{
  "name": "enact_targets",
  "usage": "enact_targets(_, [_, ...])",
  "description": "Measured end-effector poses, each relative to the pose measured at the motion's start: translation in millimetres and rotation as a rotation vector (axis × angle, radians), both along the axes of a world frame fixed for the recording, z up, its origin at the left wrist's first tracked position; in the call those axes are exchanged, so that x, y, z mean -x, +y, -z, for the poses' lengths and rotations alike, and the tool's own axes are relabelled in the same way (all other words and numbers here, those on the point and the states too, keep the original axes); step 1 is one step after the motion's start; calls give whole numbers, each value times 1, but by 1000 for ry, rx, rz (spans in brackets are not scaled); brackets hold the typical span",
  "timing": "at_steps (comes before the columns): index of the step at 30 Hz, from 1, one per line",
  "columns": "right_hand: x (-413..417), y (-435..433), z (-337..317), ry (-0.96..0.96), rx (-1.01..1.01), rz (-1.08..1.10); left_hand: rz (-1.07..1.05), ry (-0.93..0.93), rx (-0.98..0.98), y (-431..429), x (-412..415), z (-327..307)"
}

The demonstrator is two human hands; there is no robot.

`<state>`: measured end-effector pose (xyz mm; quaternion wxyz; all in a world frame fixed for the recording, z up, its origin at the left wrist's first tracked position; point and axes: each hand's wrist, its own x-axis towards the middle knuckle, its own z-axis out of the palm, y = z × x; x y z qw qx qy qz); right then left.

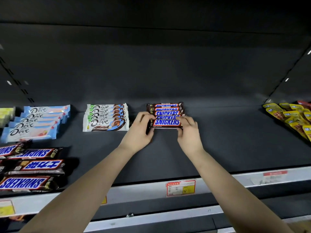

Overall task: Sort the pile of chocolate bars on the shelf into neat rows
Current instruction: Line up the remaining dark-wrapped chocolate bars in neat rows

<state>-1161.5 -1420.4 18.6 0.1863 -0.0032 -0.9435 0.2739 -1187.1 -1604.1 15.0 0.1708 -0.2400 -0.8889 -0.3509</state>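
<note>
A neat row of several Snickers bars [165,109] runs front to back at the middle of the dark shelf [218,140]. The front Snickers bar [166,122] is held at both ends: my left hand [141,130] pinches its left end and my right hand [189,130] pinches its right end. Left of it lies a row of white-and-brown Dove bars [106,116], and further left a row of light-blue Dove bars [35,122]. A loose pile of Snickers bars [32,167] lies at the front left, some turned upside down.
Yellow snack packets [292,118] are stacked at the far right. Pale green packs [6,115] sit at the left edge. A price-tag rail with an orange label [180,188] runs along the shelf's front edge. Bare shelf lies right of the Snickers row.
</note>
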Motion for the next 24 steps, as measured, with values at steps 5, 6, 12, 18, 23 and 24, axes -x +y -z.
enact_targets(5, [1,0,-1,-5,38,34,-8,3,30,-1,4,3])
enact_targets(6, [1,0,-1,-6,43,36,-11,5,32,-1,4,3])
enact_targets(12, [1,1,0,6,44,25,-47,-6,59,0,4,3])
enact_targets(18, [1,1,1,11,41,20,-51,-7,60,0,5,3])
enact_targets(23, [-1,0,-1,-2,35,29,-53,-6,70,0,5,3])
enact_targets(24, [-1,0,-1,-4,36,28,-54,-5,75,0,5,3])
